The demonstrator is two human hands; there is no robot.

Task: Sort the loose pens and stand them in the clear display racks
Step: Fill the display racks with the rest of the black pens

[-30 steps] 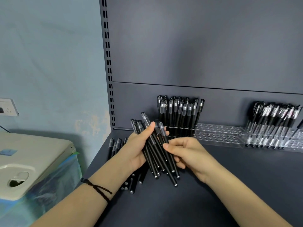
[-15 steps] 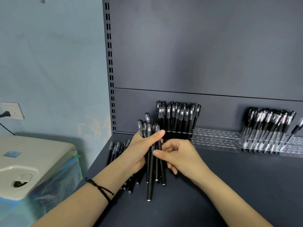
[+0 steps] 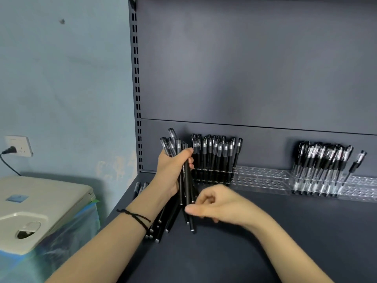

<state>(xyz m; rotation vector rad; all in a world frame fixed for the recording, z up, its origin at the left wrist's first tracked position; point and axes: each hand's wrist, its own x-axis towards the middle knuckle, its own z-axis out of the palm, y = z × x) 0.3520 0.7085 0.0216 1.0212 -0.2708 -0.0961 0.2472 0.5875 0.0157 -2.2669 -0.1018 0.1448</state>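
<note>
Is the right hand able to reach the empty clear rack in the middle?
Probably yes: the right hand is near that rack, bare shelf between; the left hand holds the pens.

Illumination: dim, cool, diffuse. A faint sheen marks the back panel (image 3: 214, 58). Soft shadows fall on the shelf (image 3: 234, 262) beneath both forearms. The right hand (image 3: 221, 204) shows motion blur. Wide-angle distortion tilts the slotted upright (image 3: 137, 88).
</note>
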